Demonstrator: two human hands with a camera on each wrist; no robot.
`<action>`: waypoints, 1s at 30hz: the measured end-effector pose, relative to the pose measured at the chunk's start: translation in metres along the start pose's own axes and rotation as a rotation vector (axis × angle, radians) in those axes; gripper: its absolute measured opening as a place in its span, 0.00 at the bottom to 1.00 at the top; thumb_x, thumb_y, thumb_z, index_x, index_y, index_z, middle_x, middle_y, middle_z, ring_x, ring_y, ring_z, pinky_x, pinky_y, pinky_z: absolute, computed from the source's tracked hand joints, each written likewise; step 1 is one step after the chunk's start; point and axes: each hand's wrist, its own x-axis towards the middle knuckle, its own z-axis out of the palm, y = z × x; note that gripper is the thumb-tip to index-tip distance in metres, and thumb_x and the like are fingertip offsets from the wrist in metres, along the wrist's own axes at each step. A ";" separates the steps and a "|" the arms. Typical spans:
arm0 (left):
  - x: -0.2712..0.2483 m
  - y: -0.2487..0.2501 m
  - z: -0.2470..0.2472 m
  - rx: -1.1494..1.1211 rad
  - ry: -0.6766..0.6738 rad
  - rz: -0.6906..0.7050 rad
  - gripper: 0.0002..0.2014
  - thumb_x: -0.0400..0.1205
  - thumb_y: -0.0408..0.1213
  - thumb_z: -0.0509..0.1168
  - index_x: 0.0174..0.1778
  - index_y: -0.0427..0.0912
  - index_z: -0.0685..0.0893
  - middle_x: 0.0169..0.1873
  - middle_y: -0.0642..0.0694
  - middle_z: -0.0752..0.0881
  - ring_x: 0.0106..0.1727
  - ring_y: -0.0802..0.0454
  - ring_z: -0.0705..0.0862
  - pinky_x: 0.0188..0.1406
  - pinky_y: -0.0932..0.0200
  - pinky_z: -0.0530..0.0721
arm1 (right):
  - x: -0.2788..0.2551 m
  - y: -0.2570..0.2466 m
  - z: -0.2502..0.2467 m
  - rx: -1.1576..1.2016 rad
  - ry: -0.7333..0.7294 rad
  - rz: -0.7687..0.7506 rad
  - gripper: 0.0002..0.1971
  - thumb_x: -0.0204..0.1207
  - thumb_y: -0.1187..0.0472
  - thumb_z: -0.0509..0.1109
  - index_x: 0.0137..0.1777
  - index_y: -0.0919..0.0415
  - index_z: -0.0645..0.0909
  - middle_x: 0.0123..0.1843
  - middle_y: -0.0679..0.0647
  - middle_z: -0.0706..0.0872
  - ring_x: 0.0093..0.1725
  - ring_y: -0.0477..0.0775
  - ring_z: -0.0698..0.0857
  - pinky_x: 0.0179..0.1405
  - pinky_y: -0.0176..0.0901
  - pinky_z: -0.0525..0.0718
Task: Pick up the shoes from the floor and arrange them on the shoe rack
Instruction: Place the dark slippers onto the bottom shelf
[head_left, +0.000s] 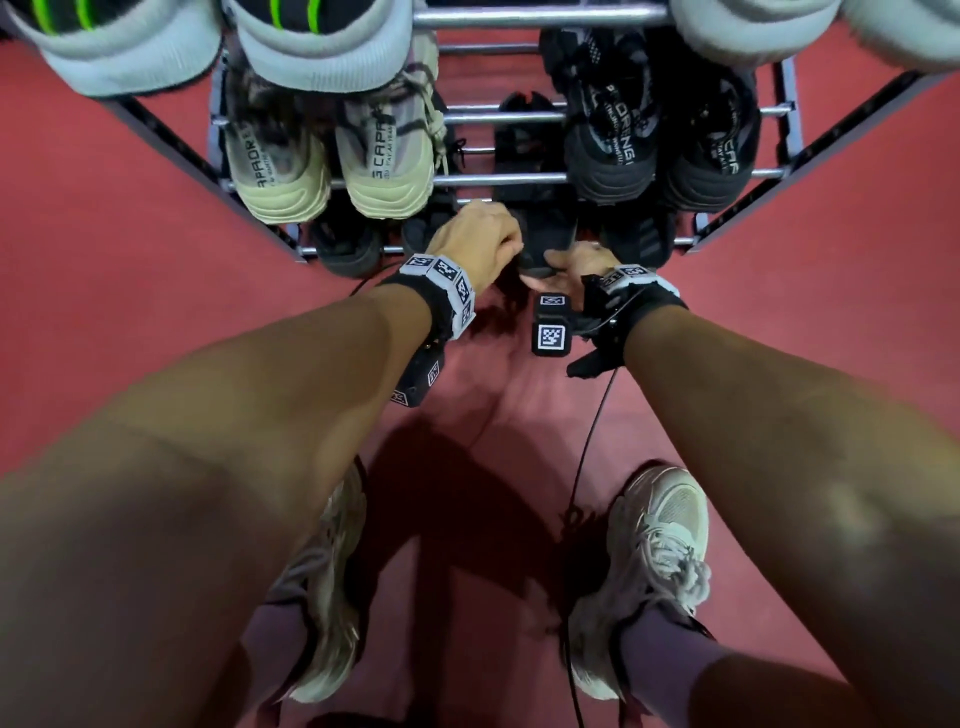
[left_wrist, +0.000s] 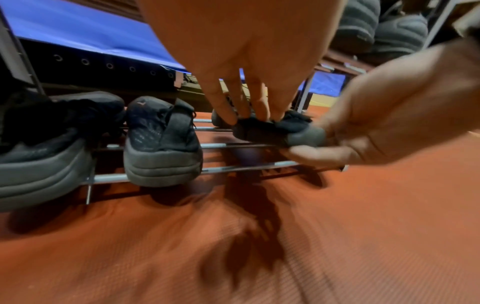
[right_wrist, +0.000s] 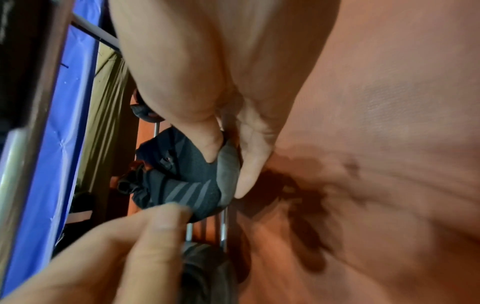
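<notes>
Gripping one black sneaker (head_left: 548, 244) from both ends of its heel, the hands meet at the front edge of the shoe rack's (head_left: 498, 179) lowest tier, directly ahead of the person and just above the red floor (head_left: 130, 249). The left hand (head_left: 475, 244) comes down from above, its fingertips (left_wrist: 228, 118) curled onto the collar of the shoe; the right hand (head_left: 569, 267) cups the grey sole at the heel from below and the side, thumb on the upper, fingers under the sole. The shoe's long axis runs away from the person, toe pointing into the rack, heel toward the wrists, so the remaining travel appears to be a straight push forward along that axis onto the metal bars. It sits in the gap between a pair of black shoes (left_wrist: 162, 142) on its left and another dark striped shoe (head_left: 644, 241) on its right. Both hands are equally near; the right one, under the heel, looks better placed to drive the push.
</notes>
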 end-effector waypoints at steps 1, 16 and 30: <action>-0.002 0.004 -0.003 0.003 0.032 -0.010 0.09 0.82 0.38 0.61 0.47 0.41 0.86 0.51 0.45 0.85 0.56 0.44 0.79 0.56 0.46 0.81 | -0.005 0.003 -0.005 -0.043 0.004 -0.046 0.11 0.82 0.74 0.61 0.63 0.71 0.75 0.55 0.71 0.85 0.43 0.65 0.88 0.54 0.56 0.88; -0.012 0.072 0.002 0.335 -0.355 0.036 0.26 0.78 0.53 0.70 0.69 0.47 0.77 0.63 0.45 0.84 0.66 0.42 0.81 0.62 0.49 0.77 | -0.063 0.018 -0.139 -1.223 -0.018 -0.439 0.19 0.76 0.71 0.66 0.66 0.57 0.80 0.59 0.60 0.87 0.59 0.62 0.85 0.60 0.54 0.84; -0.056 0.047 0.028 -0.367 -0.445 -0.468 0.14 0.78 0.46 0.72 0.32 0.43 0.79 0.30 0.44 0.82 0.36 0.44 0.84 0.40 0.49 0.89 | -0.051 0.021 -0.102 -1.639 0.142 -0.892 0.34 0.79 0.59 0.61 0.84 0.48 0.55 0.86 0.50 0.56 0.83 0.63 0.56 0.81 0.60 0.58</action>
